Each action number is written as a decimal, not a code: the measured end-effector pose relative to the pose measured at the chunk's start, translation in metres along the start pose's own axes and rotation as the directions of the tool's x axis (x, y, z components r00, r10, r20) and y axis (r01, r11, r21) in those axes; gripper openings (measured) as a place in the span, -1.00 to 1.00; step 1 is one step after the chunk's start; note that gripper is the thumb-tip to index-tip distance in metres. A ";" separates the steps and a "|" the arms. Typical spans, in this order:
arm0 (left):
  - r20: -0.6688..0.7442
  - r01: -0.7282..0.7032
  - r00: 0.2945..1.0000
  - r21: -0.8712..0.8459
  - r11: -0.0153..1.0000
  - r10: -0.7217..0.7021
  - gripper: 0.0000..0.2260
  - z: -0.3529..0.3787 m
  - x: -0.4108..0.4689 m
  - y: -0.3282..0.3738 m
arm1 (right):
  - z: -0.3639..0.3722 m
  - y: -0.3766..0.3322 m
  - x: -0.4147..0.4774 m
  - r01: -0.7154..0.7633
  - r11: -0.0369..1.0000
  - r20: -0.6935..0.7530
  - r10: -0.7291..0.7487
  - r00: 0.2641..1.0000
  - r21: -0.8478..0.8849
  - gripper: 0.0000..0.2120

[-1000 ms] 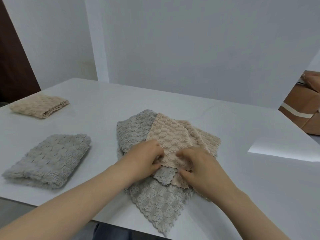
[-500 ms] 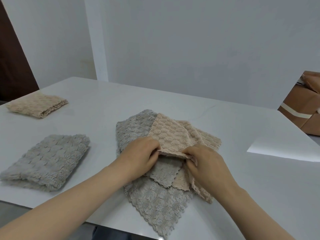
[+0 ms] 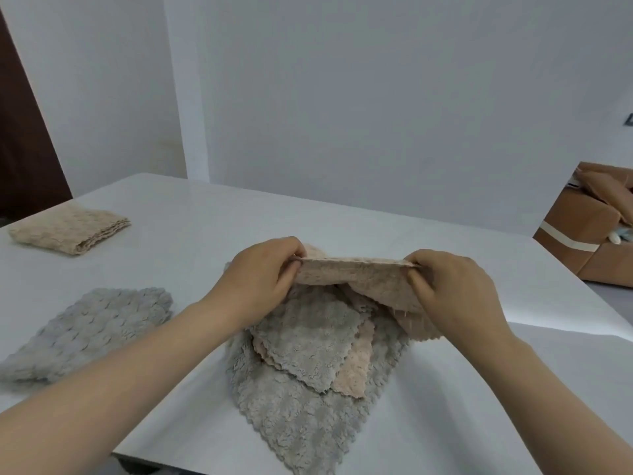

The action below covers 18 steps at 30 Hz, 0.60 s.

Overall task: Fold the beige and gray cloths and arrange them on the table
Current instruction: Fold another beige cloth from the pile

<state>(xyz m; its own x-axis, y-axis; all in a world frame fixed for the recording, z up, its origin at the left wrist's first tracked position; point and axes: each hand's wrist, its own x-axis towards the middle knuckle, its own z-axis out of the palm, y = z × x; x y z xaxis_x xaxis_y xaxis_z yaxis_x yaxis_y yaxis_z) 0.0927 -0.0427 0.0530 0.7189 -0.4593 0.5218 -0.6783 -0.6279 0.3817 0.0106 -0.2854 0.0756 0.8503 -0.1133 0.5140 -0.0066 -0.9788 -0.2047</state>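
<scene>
A beige cloth (image 3: 356,274) is lifted above the pile in the middle of the white table (image 3: 212,214). My left hand (image 3: 263,272) pinches its left corner and my right hand (image 3: 452,289) pinches its right corner, so the near edge is stretched between them. Below lies a loose pile: a gray cloth (image 3: 301,344) on another beige cloth (image 3: 356,371), all on a larger gray cloth (image 3: 294,426) that hangs over the table's front edge. A folded gray cloth (image 3: 92,329) lies at the left, and a folded beige cloth (image 3: 72,229) at the far left.
Brown cardboard boxes (image 3: 589,228) stand beyond the table's right side. A white wall runs behind the table and a dark door (image 3: 24,149) is at the left. A bright patch of light falls on the table at the right.
Both hands have risen from the pile and moved apart, lifting the top beige cloth and stretching its edge between them. The gray and beige cloths below are now uncovered.
</scene>
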 end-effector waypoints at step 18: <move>-0.243 -0.089 0.964 0.068 0.994 0.103 -0.91 -0.086 0.043 0.032 | -0.079 -0.028 0.060 0.106 0.994 -0.290 -0.091 0.953 0.033 -0.83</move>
<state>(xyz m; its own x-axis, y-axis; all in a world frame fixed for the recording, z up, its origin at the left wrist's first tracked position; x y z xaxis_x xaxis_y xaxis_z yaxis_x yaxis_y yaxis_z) 0.0889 -0.0286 0.1539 0.5863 -0.3550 0.7282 -0.7278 -0.6255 0.2812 0.0198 -0.2785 0.1776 0.6582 -0.0678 0.7498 0.1006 -0.9791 -0.1768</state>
